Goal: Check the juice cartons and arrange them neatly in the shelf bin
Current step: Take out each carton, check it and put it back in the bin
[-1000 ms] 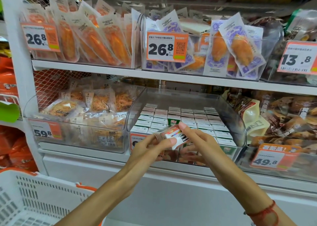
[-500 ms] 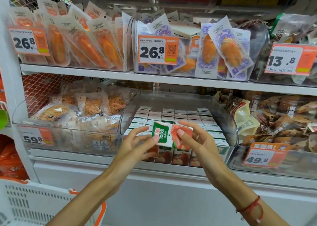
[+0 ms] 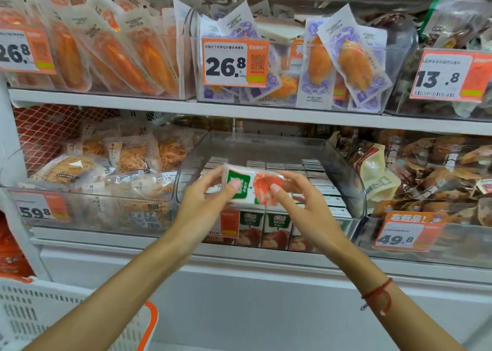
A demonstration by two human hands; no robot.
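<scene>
Holding one carton (image 3: 254, 187) sideways between both hands, I have it just above the front of the bin (image 3: 269, 144), printed face toward me. My left hand (image 3: 206, 204) pinches the green end, thumb on the front and fingers behind; my right hand (image 3: 300, 204) pinches the apple-picture end the same way, its other fingers loosely spread. The print is motion-blurred, so I cannot read any date or spot dents from here.

Below it, the other cartons (image 3: 314, 188) stand upright in rows inside the bin, tops showing, front faces visible through the clear wall. I judge the step in hand to be inspection of this single carton, with the placing not yet done.

To do it well, I would hold the carton steady, check each face and the corners, and keep the pinch light so the thin card does not crease. Then I would stand it upright, green band up, matching the row below. I cannot see an open slot behind my hands, so I would look for the gap first. Lowering it straight in should avoid knocking neighbours askew.
</scene>
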